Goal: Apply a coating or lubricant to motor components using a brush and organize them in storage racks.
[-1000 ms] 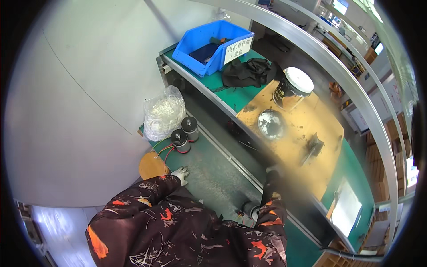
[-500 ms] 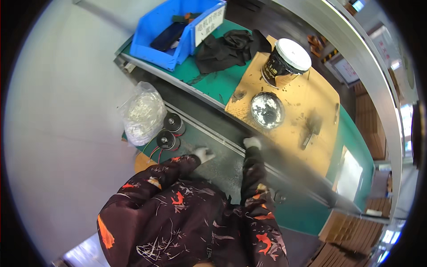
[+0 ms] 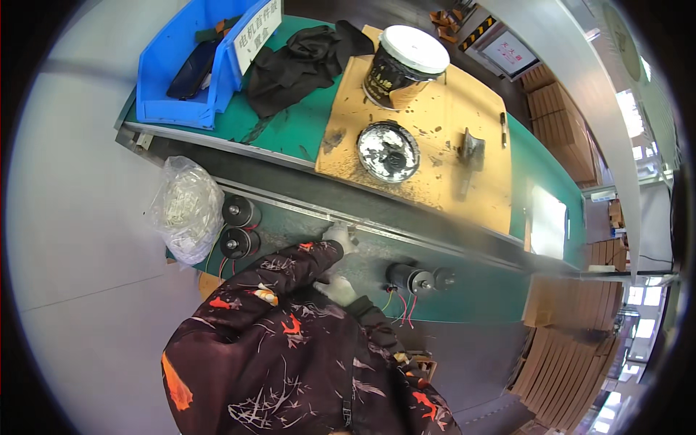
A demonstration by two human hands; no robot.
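Note:
Both my hands wear whitish gloves and are close together over the green bench top [image 3: 478,293]. Near the metal rail is my left hand [image 3: 338,237], its fingers drawn together; whatever they hold is too small to make out. Nearer my body, my right hand [image 3: 337,290] lies just below the left forearm, its fingers blurred and partly hidden by the sleeve. To the left, a black cylindrical motor [image 3: 238,243] with coloured wires stands upright beside a second motor [image 3: 241,211]. Right of my hands, another motor [image 3: 409,278] lies on its side, wires trailing, beside a blurred round dark part [image 3: 444,278].
A clear plastic bag [image 3: 187,210] of pale pieces sits at the left end. Beyond the rail are a blue bin [image 3: 159,98], black cloth [image 3: 301,65], a white-lidded bucket [image 3: 406,69], a smeared round lid [image 3: 388,152] and a scraper [image 3: 471,150] on cardboard [image 3: 442,192].
My right hand has come back from beyond the rail to beside my left hand. The view has shifted right, so the motor lying on its side now shows plainly.

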